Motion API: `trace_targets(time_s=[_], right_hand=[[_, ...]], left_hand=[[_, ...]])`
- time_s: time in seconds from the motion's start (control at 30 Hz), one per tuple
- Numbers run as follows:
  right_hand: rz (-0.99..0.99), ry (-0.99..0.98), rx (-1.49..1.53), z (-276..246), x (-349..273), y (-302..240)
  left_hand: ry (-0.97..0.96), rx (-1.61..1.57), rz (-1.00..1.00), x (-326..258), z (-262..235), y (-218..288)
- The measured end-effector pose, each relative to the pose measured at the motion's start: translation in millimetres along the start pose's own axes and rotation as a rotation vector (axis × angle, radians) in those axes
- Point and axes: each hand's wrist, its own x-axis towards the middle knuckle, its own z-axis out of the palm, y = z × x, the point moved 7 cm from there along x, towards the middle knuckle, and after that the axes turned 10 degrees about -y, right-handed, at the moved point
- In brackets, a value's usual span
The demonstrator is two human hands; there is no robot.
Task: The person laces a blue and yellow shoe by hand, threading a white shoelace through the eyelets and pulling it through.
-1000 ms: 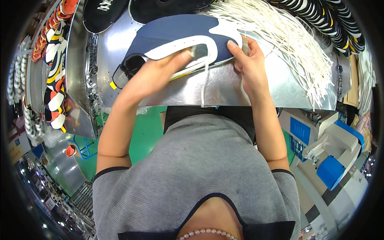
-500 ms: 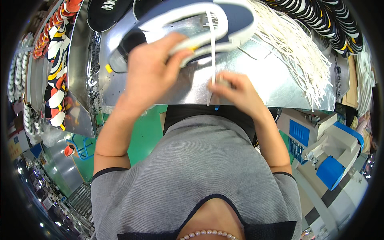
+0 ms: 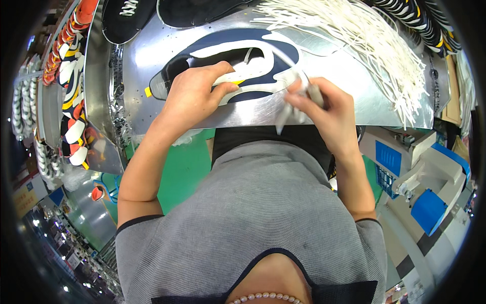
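A navy and white shoe upper (image 3: 228, 38) lies on the metal tabletop, its heel end toward the left. My left hand (image 3: 197, 96) pinches its near collar edge between thumb and fingers. From the white eyelet part, a flat white shoelace (image 3: 289, 61) runs across to my right hand (image 3: 329, 104), whose closed fingers hold it to the right of the upper. A greyish piece also shows between those fingers; its kind is not clear. Below the right hand the loose lace end is smeared by motion.
A heap of white laces (image 3: 349, 40) covers the table's back right. Black shoe uppers (image 3: 129, 23) lie at the back left. Stacked colourful uppers (image 3: 76, 101) line the left side, striped ones (image 3: 415, 23) the far right. A beige and blue machine (image 3: 420, 177) stands at right.
The upper has come down onto the table and nearer me. My right hand has moved right and slightly up, drawing the lace from upright to slanting.
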Motion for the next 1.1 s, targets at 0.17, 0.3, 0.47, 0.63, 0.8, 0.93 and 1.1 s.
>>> trace_targets(time_s=[0.17,0.3,0.47,0.63,0.8,0.93,1.1], right_hand=[[-0.255,0.061,0.098,11,63,-4],[-0.193,0.043,0.14,11,78,10],[-0.184,0.086,0.198,7,85,23],[-0.112,0.149,0.046,-5,57,23],[-0.097,0.048,-0.168,5,24,29],[-0.057,0.045,-0.261,5,26,31],[-0.099,0.056,-0.345,7,32,30]], left_hand=[[0.114,0.136,0.144,-10,-11,24],[0.142,0.228,0.117,-1,-9,49],[0.223,0.244,0.113,27,5,48],[0.376,0.148,0.116,31,5,36],[0.388,0.058,0.096,37,5,32],[0.363,0.058,0.068,38,2,33],[0.127,-0.173,0.131,40,7,26]])
